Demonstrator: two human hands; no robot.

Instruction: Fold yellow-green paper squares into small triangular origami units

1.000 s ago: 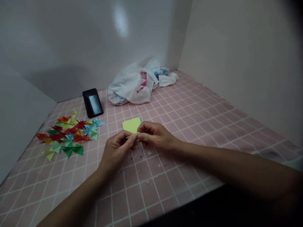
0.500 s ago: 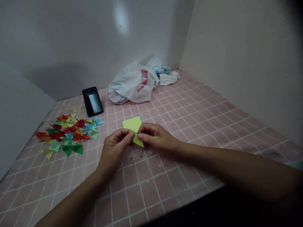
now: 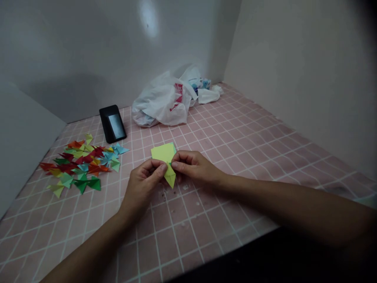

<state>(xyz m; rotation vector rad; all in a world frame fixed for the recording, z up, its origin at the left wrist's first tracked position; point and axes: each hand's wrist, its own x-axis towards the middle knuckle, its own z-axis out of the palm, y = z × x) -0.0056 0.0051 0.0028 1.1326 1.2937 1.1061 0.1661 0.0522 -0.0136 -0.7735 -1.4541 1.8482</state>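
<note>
A small piece of folded yellow-green origami paper (image 3: 170,176) is pinched between my two hands, its pointed end hanging down toward me. My left hand (image 3: 145,179) grips its left edge between thumb and bent fingers. From the right, my right hand (image 3: 196,167) pinches the upper right edge the same way. Just beyond my fingertips lies a stack of square paper sheets (image 3: 163,151), yellow on top with a green edge showing at the right. My fingers partly cover both the folded paper and the stack's near side.
Folded paper pieces (image 3: 88,159) in red, orange, yellow, green and blue lie heaped at the left. Behind them a black phone (image 3: 113,124) leans up. White plastic bags (image 3: 165,102) sit at the back by the wall. A pink checked cloth (image 3: 235,145) covers the table.
The folded paper has turned in my fingers, so its tip now points more straight down and more of its folded face shows. Both hands stay in nearly the same place.
</note>
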